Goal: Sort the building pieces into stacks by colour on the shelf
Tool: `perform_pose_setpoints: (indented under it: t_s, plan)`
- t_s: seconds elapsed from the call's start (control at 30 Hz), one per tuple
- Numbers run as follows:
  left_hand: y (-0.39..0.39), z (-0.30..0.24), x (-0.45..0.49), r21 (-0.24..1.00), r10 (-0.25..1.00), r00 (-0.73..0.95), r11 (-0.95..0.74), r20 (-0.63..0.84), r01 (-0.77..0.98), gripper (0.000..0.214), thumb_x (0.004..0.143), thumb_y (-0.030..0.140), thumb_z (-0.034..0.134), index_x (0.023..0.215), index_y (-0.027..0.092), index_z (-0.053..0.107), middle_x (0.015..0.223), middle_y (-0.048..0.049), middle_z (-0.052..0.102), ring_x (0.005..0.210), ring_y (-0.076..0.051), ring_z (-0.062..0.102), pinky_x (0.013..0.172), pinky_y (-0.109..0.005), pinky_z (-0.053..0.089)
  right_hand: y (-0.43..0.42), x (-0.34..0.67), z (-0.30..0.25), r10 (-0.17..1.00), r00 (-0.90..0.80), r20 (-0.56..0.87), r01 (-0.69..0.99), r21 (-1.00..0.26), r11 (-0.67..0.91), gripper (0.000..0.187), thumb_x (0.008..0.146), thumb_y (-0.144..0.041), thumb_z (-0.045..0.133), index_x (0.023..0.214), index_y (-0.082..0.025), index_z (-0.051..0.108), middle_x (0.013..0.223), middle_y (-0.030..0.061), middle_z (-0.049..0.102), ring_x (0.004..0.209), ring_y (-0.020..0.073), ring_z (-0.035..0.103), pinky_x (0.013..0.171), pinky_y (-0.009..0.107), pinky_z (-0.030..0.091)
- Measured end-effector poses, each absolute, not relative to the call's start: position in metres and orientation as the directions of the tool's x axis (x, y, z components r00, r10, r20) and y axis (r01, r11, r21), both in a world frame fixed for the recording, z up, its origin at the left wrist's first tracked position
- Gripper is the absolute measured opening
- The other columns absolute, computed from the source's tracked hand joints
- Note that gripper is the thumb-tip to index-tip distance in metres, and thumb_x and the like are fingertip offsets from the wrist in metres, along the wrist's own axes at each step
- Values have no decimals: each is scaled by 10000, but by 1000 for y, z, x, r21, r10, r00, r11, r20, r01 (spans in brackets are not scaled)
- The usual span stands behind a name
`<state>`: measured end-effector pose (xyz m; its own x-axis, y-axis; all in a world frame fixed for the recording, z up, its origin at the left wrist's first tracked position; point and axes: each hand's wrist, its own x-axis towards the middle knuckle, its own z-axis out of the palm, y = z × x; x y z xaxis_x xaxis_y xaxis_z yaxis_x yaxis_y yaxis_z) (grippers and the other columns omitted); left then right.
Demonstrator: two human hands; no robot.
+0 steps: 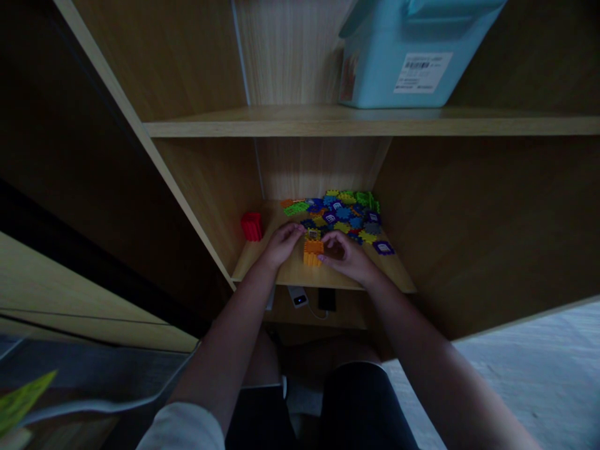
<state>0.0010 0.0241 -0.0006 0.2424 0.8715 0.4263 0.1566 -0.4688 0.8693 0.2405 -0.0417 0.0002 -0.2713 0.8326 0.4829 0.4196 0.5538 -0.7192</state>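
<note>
Both my hands reach into a low wooden shelf compartment. My left hand and my right hand pinch an orange and yellow stack of interlocking plastic tiles from either side, fingers curled onto it. Behind the stack lies a pile of loose tiles in blue, green, yellow, purple and orange. One purple tile lies apart, to the right of my right hand.
A red block of tiles stands at the compartment's left wall. A light blue plastic box with a label sits on the shelf above. A white device and a dark one lie under the shelf edge.
</note>
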Motion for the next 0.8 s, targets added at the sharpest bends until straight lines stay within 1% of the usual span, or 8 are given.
perform_pose_setpoints:
  t_s: [0.33,0.47,0.53,0.6,0.7,0.8]
  plan:
    - [26,-3,1,864,869,248,-474,428,169,440,1016,612,603,979,207,771,1095,-89,811,1096,-251,740,1049,-390,545,-42,242,0,816,-291,500,419,-700,579,366,922,-451,808,1192,-291,620,1057,21,651,998,229,639,888,369,511]
    - [27,-4,1,870,877,225,-464,425,165,449,1017,621,597,987,210,776,1109,-94,810,1109,-255,742,1071,-398,542,-43,242,2,810,-276,517,421,-692,586,258,1008,-447,701,1195,-289,620,1037,29,657,969,227,655,863,371,516]
    - [27,-3,1,867,882,197,-462,428,186,450,1026,611,583,974,209,779,1107,-95,810,1118,-256,740,1087,-400,537,-42,242,3,803,-246,542,432,-681,592,209,1048,-454,640,1166,-283,625,1023,34,664,941,224,659,843,369,522]
    - [27,-2,1,868,893,167,-447,418,217,463,1043,603,552,953,209,779,1089,-93,809,1104,-252,739,1088,-397,537,-40,241,4,790,-201,579,472,-650,596,199,1071,-469,602,1095,-273,631,1006,41,668,913,223,657,830,369,526]
    - [26,0,1,875,911,126,-413,393,254,492,1060,606,509,924,215,774,1062,-82,809,1076,-243,739,1083,-388,539,-37,241,5,767,-143,626,567,-583,581,251,1095,-476,550,995,-261,631,994,60,673,933,241,660,861,389,531]
    - [28,-1,0,883,918,120,-397,378,252,491,1063,602,507,914,217,773,1051,-79,812,1070,-240,741,1089,-388,539,-33,243,4,767,-85,637,657,-543,523,294,1113,-465,490,986,-256,652,1026,90,692,1012,273,668,938,420,533]
